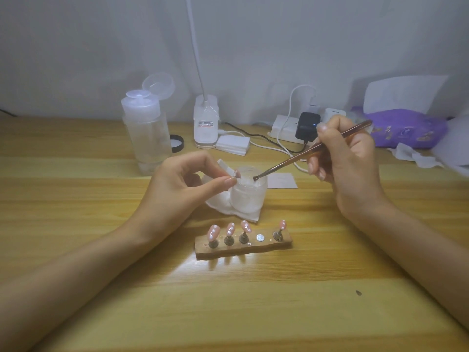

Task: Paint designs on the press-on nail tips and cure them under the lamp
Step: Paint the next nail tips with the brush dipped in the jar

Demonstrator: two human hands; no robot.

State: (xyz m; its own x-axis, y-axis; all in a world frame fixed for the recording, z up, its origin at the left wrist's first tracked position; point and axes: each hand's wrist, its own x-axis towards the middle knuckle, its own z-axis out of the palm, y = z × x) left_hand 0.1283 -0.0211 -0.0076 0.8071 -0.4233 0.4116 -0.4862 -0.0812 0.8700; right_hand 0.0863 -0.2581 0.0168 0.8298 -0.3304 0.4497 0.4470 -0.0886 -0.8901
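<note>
Bench of light wood (76, 199) carries the whole set-up. We note the left hand (187, 184) with thumb and forefinger pinched on a small pink nail tip (238, 173). Its grip is clamped on that piece, held just over the left rim of a small frosted white jar (250, 194). We cannot tell whether the held tip sits on a stand, as the fingers hide its base. The right hand (350, 161) has its grip closed round a thin brown-handled brush (312, 153), pen fashion. The dark bristle end points down and to the left, at the jar's open mouth, near the held tip but apart from it. The jar stands on a crumpled white wipe (223, 207).

Nearer to us lies a brown oblong holder block (243, 247) carrying four pink nail tips with white dots (230, 228), each upright on a small dark stand. Three stand at the left and one at the right end, and between them we see a bare silver disc (260, 237).

Behind:
- a clear plastic pump bottle with its lid flipped up (146, 133), with a black round cap (177, 143) beside it
- a white lamp base with slim white neck (206, 123)
- a stack of white cotton pads (233, 144)
- a white power strip (284, 128) with a black adapter (307, 129)
- a purple tissue packet (406, 130)
- a white card (281, 180) just right of the jar
</note>
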